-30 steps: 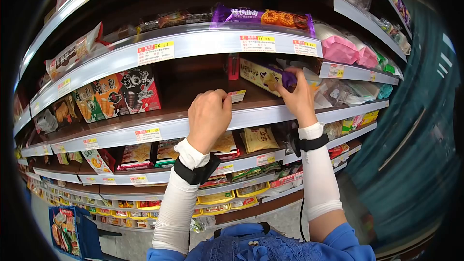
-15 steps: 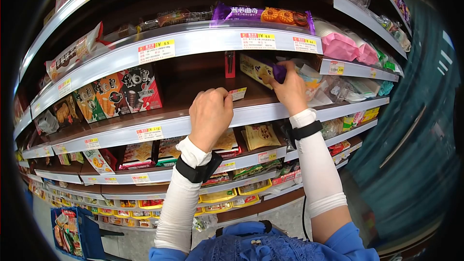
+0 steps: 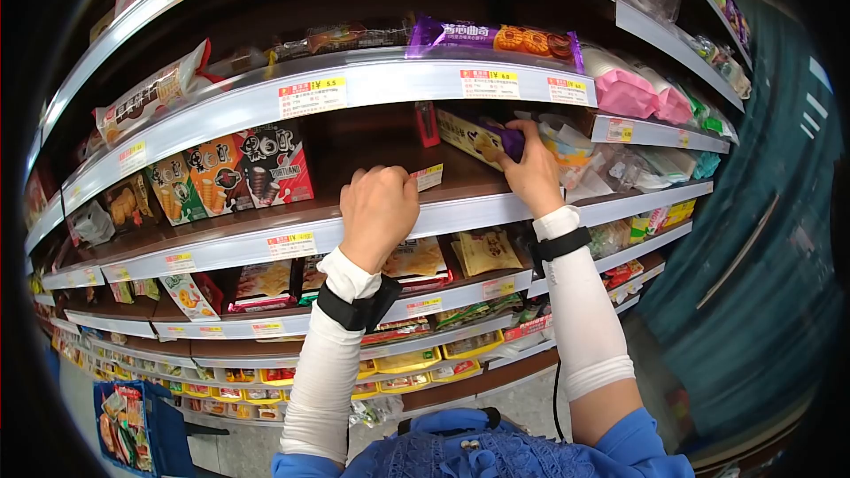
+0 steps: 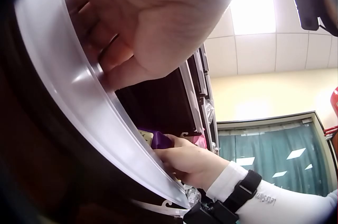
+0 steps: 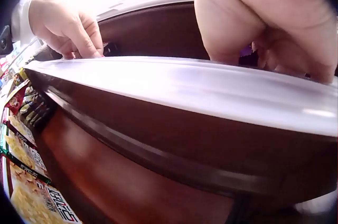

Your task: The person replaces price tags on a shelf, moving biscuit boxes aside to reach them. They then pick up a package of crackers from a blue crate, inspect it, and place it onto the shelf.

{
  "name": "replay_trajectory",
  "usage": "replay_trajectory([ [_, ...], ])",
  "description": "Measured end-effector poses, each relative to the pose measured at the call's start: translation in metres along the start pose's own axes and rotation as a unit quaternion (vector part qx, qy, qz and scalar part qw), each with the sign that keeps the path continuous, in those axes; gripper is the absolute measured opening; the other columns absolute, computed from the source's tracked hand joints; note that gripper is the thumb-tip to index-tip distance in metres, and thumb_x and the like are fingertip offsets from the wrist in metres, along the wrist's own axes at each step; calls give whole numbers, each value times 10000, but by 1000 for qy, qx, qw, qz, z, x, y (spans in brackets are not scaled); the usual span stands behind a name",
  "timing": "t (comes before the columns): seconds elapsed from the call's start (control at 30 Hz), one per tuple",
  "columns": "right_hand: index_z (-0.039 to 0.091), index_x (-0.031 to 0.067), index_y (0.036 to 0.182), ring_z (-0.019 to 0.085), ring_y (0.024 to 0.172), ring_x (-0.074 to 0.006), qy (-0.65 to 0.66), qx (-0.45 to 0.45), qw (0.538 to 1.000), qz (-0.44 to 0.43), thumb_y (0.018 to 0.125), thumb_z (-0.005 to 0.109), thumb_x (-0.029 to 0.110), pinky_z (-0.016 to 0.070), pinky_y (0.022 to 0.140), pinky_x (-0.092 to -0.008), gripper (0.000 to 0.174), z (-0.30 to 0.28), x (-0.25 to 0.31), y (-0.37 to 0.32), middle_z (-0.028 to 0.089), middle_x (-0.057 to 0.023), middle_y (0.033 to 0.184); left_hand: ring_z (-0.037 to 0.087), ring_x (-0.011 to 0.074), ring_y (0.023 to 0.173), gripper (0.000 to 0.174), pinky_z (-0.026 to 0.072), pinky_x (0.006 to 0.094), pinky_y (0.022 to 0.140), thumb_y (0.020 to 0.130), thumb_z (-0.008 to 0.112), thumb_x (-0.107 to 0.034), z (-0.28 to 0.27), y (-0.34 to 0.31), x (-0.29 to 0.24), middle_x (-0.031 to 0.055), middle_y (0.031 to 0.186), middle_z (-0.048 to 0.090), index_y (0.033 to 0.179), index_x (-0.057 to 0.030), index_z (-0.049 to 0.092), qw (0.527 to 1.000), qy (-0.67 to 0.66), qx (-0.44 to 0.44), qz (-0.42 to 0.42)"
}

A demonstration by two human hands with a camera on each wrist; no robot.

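Note:
In the head view my left hand has curled fingers at the middle shelf's front edge. A red, white and yellow price tag sticks out beside its fingertips and appears pinched; the hand partly hides it. The left wrist view shows those fingers bent over the clear shelf lip. Farther right, my right hand grips the purple end of a cream and purple snack box, thumb in front and fingers behind. This box lies tilted on the shelf, beside an upright narrow red box.
Black, orange and green snack boxes stand at the left on the same shelf. Clear bags lie right of my right hand. The shelf above, with its labelled lip, overhangs both hands. A blue basket stands at the lower left.
The view has shifted slightly, with shelf goods appearing farther right. My left hand and the price tag have moved a little left along the shelf. The right hand turned the box and set it farther back.

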State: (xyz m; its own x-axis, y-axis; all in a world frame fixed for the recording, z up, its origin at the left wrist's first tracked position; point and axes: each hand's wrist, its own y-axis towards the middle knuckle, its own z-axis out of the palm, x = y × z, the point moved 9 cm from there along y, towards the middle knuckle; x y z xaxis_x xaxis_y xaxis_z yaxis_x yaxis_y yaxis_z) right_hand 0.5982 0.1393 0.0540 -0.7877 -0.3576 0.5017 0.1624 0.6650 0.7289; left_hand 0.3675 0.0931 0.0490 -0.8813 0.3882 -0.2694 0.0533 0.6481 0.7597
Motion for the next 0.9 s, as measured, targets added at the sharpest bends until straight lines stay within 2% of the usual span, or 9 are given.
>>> replay_trajectory([
  [0.17,492,124,1151,606,948,-384,14,17,1000,-1,740,709,187,469,813,-413,469,0,0,-2,635,-190,1000,600,364,770,204,483,428,705,812,581,-202,-1,1,4,167,804,662,775,-36,694,1000,10,22,-2],
  [0.27,495,124,1122,605,884,-415,33,-4,999,-39,742,686,183,465,774,-450,429,-4,4,-3,643,-212,933,602,372,780,213,485,435,704,816,576,-211,0,3,7,173,804,660,790,-36,694,999,27,29,-4],
  [0.33,489,113,1158,599,972,-372,33,43,998,-15,746,691,184,465,828,-404,464,0,4,-3,622,-180,1041,607,374,790,225,486,441,703,820,574,-227,3,3,9,178,810,660,803,-39,696,999,21,42,-6],
  [0.47,500,111,1155,599,976,-366,50,57,997,-24,744,686,180,465,830,-399,456,0,15,-5,618,-178,1052,610,372,789,231,488,444,704,821,572,-233,1,3,10,180,811,660,805,-41,700,999,12,34,-2],
  [0.57,518,109,1143,599,973,-365,40,41,998,-33,741,685,181,465,831,-395,441,-2,20,-4,622,-175,1043,611,370,786,236,488,443,705,821,572,-240,2,3,11,182,808,660,806,-44,703,999,9,41,-4],
  [0.63,515,109,1114,611,893,-404,24,3,998,-60,738,688,175,473,775,-447,419,-6,31,-4,647,-210,927,612,369,791,234,489,441,706,820,576,-243,2,3,11,183,808,660,813,-48,705,999,19,49,-8],
  [0.9,526,100,1123,620,881,-398,0,-5,999,-41,729,709,182,486,765,-444,442,11,38,3,652,-208,917,623,376,794,249,495,442,718,832,565,-244,-5,4,16,193,838,663,861,-40,705,998,18,53,-11],
])
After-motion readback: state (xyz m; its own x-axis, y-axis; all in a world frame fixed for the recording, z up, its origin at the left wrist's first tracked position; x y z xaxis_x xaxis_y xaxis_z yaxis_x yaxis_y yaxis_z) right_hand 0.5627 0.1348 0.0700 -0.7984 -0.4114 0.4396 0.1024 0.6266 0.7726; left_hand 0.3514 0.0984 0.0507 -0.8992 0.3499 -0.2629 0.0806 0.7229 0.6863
